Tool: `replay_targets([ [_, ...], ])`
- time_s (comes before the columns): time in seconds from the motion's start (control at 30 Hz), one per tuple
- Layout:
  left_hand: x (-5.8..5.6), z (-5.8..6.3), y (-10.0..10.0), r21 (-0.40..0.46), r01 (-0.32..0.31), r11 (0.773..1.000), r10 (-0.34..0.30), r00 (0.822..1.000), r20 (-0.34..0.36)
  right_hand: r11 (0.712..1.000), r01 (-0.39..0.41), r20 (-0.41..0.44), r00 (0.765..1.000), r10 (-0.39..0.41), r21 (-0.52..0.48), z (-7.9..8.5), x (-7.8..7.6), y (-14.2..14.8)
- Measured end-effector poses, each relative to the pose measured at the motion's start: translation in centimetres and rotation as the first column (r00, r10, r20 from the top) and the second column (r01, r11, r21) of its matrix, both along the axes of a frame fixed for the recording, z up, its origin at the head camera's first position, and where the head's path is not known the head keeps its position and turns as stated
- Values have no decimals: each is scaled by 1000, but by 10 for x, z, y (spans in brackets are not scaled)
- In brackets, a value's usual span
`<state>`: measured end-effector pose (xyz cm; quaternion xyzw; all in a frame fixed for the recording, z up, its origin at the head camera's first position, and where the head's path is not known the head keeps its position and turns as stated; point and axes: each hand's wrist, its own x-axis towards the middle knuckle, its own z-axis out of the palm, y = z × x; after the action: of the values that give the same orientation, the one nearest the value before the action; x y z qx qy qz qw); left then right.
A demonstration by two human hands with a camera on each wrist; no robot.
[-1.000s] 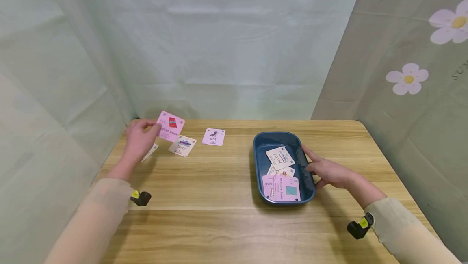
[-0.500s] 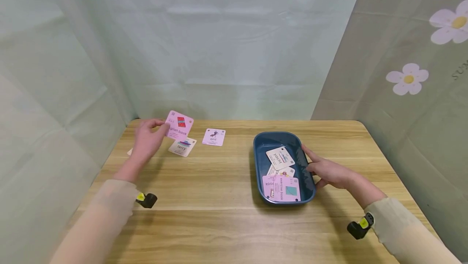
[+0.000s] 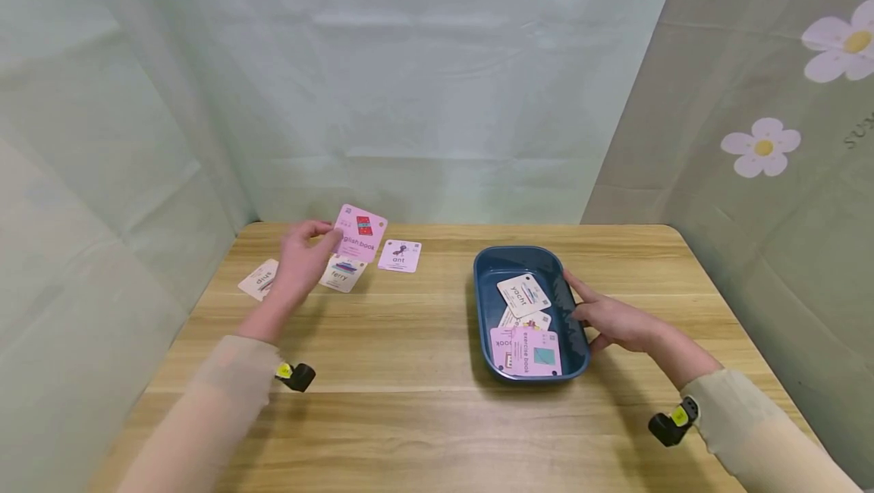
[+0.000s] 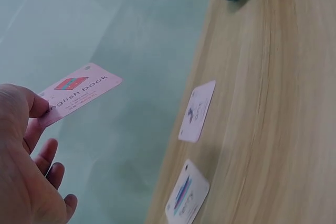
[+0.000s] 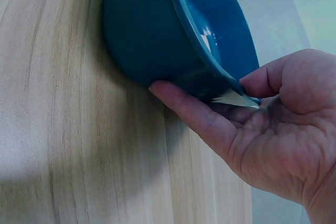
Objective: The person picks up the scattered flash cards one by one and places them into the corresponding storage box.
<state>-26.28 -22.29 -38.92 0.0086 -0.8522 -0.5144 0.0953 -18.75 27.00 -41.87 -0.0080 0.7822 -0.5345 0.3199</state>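
My left hand pinches a pink "English book" card between thumb and fingers by its left edge. The card hovers above the table, partly over the white "ferry" card. Just right of it lies a pink "ant" card. A white "ship" card is partly hidden behind my left wrist. On the right, my right hand grips the side of a dark blue tray, thumb over the rim and fingers outside, as the right wrist view shows. Inside lie a "yacht" card and an "exercise book" card.
The wooden table ends at a pale curtain at the back and sides. In the tray, a pink card and a white card are partly covered by others.
My left hand has moved right with the "English book" card, from beside the "ferry" card to near the "ant" card. The "ship" card has come into fuller view. My right hand stays put.
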Motion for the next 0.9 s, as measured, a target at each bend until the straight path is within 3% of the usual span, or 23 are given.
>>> replay_targets([
  [0.2, 0, -7, 16, 44, 19, 999, -17, 999, -33, 1000, 0, -1, 1000, 0, 0, 1, -1, 0],
  [0.5, 0, -12, 33, 108, 36, 993, -35, 999, -14, 1000, -4, -1, 1000, 4, 2, 1, -2, -1],
  [0.9, 1, -6, 53, 155, 76, 985, -72, 997, -34, 1000, 4, 4, 1000, -4, -9, 0, -1, 2],
])
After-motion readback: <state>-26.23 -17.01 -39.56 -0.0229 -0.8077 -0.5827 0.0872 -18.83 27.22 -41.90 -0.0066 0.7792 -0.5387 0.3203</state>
